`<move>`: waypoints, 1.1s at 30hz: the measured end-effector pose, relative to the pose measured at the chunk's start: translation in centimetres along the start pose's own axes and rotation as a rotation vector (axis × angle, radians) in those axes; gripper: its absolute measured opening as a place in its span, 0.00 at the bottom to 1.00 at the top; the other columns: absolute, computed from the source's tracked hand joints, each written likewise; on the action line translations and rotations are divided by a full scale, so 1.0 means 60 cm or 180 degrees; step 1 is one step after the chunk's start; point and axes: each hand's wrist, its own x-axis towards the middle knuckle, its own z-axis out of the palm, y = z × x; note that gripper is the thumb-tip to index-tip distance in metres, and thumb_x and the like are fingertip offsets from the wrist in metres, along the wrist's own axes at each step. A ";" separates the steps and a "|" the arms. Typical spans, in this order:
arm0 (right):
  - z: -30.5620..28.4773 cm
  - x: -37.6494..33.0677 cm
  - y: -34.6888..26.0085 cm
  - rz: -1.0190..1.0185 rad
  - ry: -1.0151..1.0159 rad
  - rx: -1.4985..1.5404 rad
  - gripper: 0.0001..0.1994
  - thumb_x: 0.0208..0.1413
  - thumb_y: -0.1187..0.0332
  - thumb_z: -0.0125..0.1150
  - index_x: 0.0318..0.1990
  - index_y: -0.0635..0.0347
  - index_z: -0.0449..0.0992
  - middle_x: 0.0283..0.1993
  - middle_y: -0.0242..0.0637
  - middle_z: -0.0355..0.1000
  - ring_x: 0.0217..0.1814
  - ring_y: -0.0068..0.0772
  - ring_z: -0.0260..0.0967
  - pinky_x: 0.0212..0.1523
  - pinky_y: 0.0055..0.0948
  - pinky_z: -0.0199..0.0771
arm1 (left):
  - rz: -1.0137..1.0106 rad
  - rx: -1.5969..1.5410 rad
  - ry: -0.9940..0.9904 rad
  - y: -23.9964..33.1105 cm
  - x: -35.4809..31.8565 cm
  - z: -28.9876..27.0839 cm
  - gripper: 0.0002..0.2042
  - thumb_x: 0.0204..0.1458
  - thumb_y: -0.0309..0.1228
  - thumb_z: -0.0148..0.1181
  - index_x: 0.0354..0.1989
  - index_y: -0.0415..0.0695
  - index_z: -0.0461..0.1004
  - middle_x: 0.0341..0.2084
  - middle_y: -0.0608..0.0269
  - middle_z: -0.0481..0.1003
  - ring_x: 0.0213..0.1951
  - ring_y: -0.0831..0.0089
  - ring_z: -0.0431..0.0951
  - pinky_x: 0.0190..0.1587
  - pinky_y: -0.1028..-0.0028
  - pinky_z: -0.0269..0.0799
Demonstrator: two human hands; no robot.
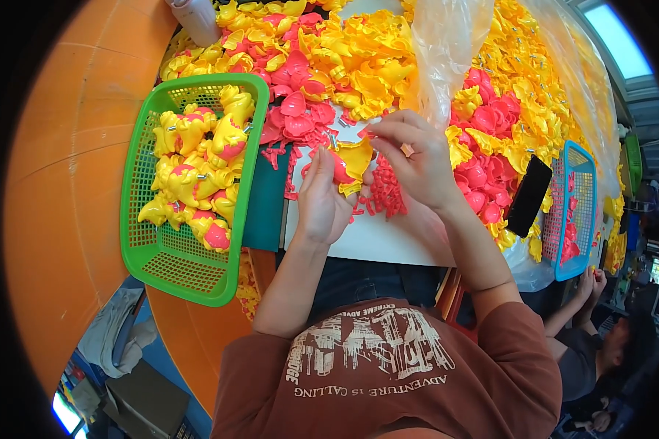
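Note:
My left hand (324, 205) is closed around a curved yellow plastic shell (356, 158) with a rounded pink part (340, 170) set against it. Above the shell's right edge, my right hand (426, 159) pinches a small pink plastic piece (366, 132) between thumb and finger. Both hands are over a white work surface (421, 238). Beside the shell lies a heap of small pink pieces (388, 194). Several small silvery metal parts (334, 137) lie just beyond my left fingertips, near a pile of pink shells (298, 117).
On the left stands a green basket (128, 194) holding several yellow-and-pink plastic figures (190, 179). Yellow shells (373, 55) cover the far side. A clear plastic bag (450, 58), black phone (529, 196) and blue basket (592, 212) are rightward. Another person (597, 351) works at far right.

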 end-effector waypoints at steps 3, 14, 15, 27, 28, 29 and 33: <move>-0.004 -0.001 0.008 -0.0426 -0.0221 0.0082 0.08 0.45 0.81 0.61 0.35 0.66 0.77 0.31 0.39 0.73 0.34 0.27 0.71 0.34 0.22 0.70 | -0.0171 -0.0102 -0.0096 0.002 -0.002 -0.003 0.21 0.63 0.44 0.32 0.49 0.40 0.62 0.35 0.58 0.72 0.32 0.71 0.73 0.32 0.74 0.69; 0.000 0.002 0.007 -0.1291 -0.0269 -0.0074 0.11 0.42 0.82 0.62 0.36 0.64 0.78 0.33 0.40 0.73 0.37 0.36 0.70 0.37 0.28 0.70 | -0.0495 -0.0386 -0.0420 0.005 -0.009 -0.010 0.25 0.62 0.49 0.28 0.50 0.41 0.63 0.39 0.58 0.71 0.36 0.69 0.71 0.34 0.74 0.67; 0.000 0.002 0.008 -0.1288 -0.0268 -0.0077 0.11 0.42 0.82 0.62 0.36 0.64 0.78 0.33 0.40 0.73 0.37 0.36 0.70 0.37 0.28 0.70 | -0.0516 -0.0429 -0.0474 0.006 -0.009 -0.008 0.25 0.62 0.49 0.28 0.50 0.41 0.63 0.39 0.58 0.71 0.36 0.69 0.71 0.34 0.75 0.67; 0.006 -0.006 0.007 -0.1139 -0.0324 -0.0086 0.09 0.41 0.82 0.62 0.33 0.65 0.79 0.33 0.39 0.73 0.37 0.36 0.70 0.37 0.27 0.71 | -0.0279 -0.0212 -0.0209 0.005 -0.010 -0.002 0.18 0.63 0.43 0.33 0.48 0.42 0.62 0.35 0.58 0.71 0.31 0.70 0.73 0.28 0.75 0.69; 0.007 -0.006 0.007 -0.1098 -0.0382 -0.0061 0.08 0.42 0.82 0.61 0.33 0.65 0.79 0.33 0.39 0.73 0.36 0.34 0.70 0.37 0.26 0.70 | -0.0204 -0.0202 -0.0200 0.007 -0.011 -0.001 0.18 0.63 0.43 0.33 0.47 0.41 0.62 0.34 0.58 0.71 0.31 0.70 0.73 0.28 0.75 0.69; 0.006 -0.005 0.007 -0.1060 -0.0438 -0.0043 0.08 0.44 0.81 0.61 0.34 0.65 0.79 0.34 0.39 0.73 0.36 0.33 0.70 0.37 0.25 0.70 | -0.0203 -0.0204 -0.0207 0.006 -0.011 -0.002 0.18 0.63 0.43 0.33 0.47 0.41 0.62 0.34 0.58 0.71 0.31 0.70 0.73 0.28 0.75 0.69; 0.021 -0.018 0.045 0.0290 -0.0799 0.1390 0.05 0.48 0.79 0.60 0.33 0.64 0.78 0.34 0.35 0.73 0.36 0.26 0.69 0.36 0.22 0.68 | -0.0291 -0.0055 -0.0074 0.001 -0.007 -0.011 0.18 0.63 0.43 0.33 0.47 0.42 0.62 0.34 0.58 0.71 0.30 0.71 0.73 0.26 0.76 0.68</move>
